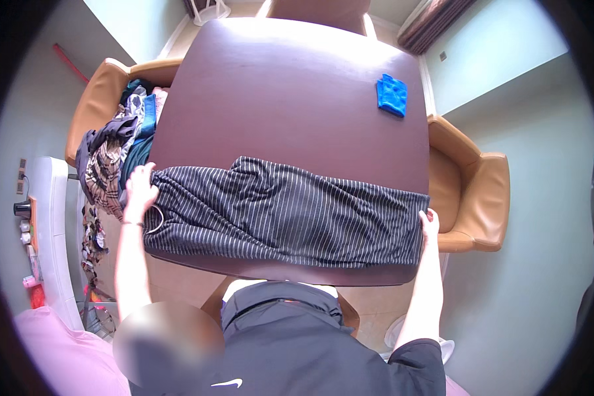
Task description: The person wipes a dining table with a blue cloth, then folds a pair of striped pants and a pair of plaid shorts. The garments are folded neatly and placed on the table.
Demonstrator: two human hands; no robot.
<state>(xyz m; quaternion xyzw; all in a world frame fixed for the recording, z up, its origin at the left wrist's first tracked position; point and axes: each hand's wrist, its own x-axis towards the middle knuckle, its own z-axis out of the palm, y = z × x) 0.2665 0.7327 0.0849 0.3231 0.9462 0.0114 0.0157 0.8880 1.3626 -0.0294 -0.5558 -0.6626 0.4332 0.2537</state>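
Observation:
A dark garment with thin white stripes (297,218) lies lengthwise across the near part of a dark brown table (277,114). Its light-trimmed round neckline (159,220) is at the left end, and folds run through the cloth, with a bunched part along the far edge. My left hand (141,190) touches the left end just beyond the neckline; whether its fingers grip the cloth is unclear. At the right end, my right hand (429,225) pinches the edge of the garment near the table's side.
A folded blue cloth (392,96) rests at the table's far right. Heaped clothes (114,148) fill a tan armchair (91,114) on the left. Another tan armchair (482,198) stands close to the right side. A brown chair (319,12) is beyond the far edge.

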